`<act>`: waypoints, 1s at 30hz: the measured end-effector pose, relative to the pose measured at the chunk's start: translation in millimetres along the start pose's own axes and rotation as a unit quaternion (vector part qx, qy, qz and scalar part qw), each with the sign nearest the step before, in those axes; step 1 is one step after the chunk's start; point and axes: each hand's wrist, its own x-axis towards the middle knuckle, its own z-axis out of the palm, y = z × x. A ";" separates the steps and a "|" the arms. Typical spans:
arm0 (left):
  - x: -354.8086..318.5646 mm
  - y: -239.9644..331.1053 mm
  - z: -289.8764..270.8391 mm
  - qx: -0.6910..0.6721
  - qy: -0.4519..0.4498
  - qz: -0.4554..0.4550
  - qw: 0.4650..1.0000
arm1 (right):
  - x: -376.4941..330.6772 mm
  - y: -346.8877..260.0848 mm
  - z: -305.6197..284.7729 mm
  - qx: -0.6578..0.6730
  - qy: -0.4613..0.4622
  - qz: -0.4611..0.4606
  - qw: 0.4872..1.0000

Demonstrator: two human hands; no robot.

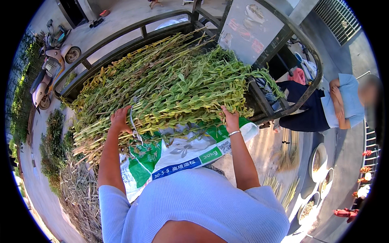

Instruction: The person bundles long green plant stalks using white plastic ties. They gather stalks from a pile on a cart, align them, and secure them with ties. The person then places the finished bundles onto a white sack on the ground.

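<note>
Both hands were apart, each at the near edge of the stalks (162,85). Left hand (120,121), toward 9 o'clock, lay against them with thumb and fingers spread; whether it gripped any, I cannot tell. Just beside it, on its 3 o'clock side, a white strip (133,122) crossed the stalks. Right hand (231,120), toward 3 o'clock, had its fingers bent at the leafy edge, their hold partly hidden; a bracelet (234,133) circled that wrist.

The stalks, green and yellowing, lay lengthwise in the cart (142,31), leafy tops toward 1 o'clock and cut ends toward 8. Under their near edge, at 6 o'clock, spread a white, green and blue sack (182,146). A pale board (251,32) stood at 1 o'clock. At 10 o'clock was a scooter (54,65), at 8 a heap of dry stems (81,198). Another person (344,101) stood at 3 o'clock, arms folded, and pale basins (319,162) sat toward 4.
</note>
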 end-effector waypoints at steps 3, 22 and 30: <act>2.2 -0.6 1.2 0.006 0.007 0.006 1.000 | 8.7 16.3 26.8 -0.064 -0.086 0.025 0.994; 1.1 -0.4 4.9 0.010 0.023 0.016 1.000 | 32.5 37.0 13.7 -0.466 -0.010 -0.191 0.864; 2.5 -3.8 7.8 0.019 0.024 0.009 0.999 | 61.3 59.0 21.7 -0.658 0.002 -0.151 0.737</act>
